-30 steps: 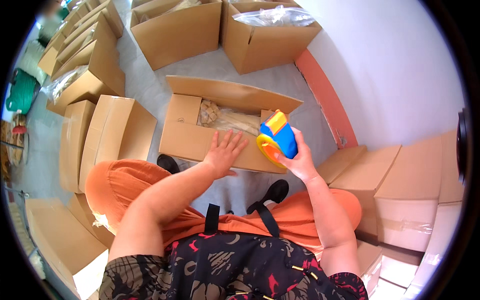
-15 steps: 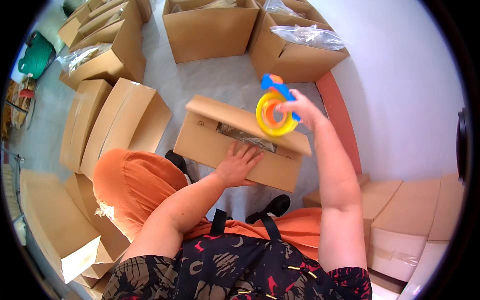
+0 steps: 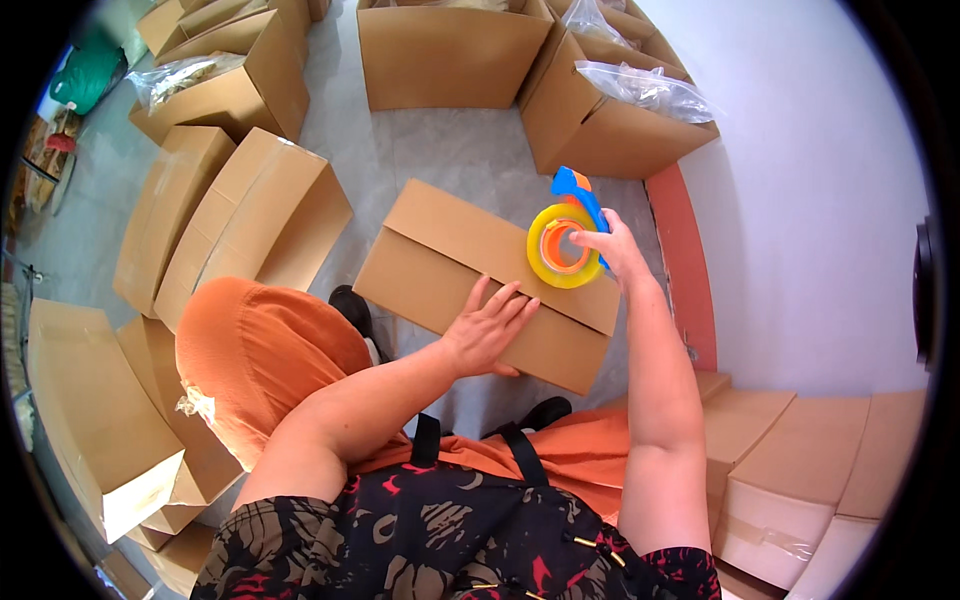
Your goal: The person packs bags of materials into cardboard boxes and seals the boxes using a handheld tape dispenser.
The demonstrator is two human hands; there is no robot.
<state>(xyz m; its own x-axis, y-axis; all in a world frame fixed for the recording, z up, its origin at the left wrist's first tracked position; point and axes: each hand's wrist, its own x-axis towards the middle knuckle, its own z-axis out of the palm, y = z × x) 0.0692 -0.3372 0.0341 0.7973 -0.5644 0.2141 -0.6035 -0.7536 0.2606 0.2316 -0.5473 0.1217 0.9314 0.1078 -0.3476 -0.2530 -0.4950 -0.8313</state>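
Head view: tape dispenser (image 3: 566, 240) over closed carton (image 3: 470, 270).

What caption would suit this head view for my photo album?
Left hand presses shut the flaps of a brown cardboard box while the right hand holds a yellow-and-blue tape dispenser above it.

We see a plain brown cardboard box (image 3: 480, 275), a tape dispenser (image 3: 568, 235) in yellow and orange with a blue handle, orange trousers (image 3: 265, 350), a black top (image 3: 440, 540) patterned in brown and red, a grey floor (image 3: 440, 150), a green bag (image 3: 85, 75).
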